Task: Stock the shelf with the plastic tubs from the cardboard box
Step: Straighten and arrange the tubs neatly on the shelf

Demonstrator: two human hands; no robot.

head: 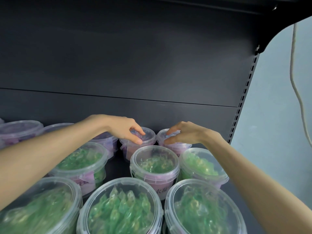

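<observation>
Two clear-lidded plastic tubs with pink contents stand side by side at the back of the dark shelf [116,166]. My left hand [125,130] reaches in from the left and grips the lid of the left pink tub [149,138] from above, thumb on the near rim. My right hand [184,134] comes in from the right and grips the lid of the right pink tub [177,147] the same way. The cardboard box is out of view.
Several tubs of green pods [154,163] fill the rows in front, right up to the near edge. More pink tubs [20,130] line the back left. The shelf's slotted upright [244,92] and a hanging cord [297,92] are on the right.
</observation>
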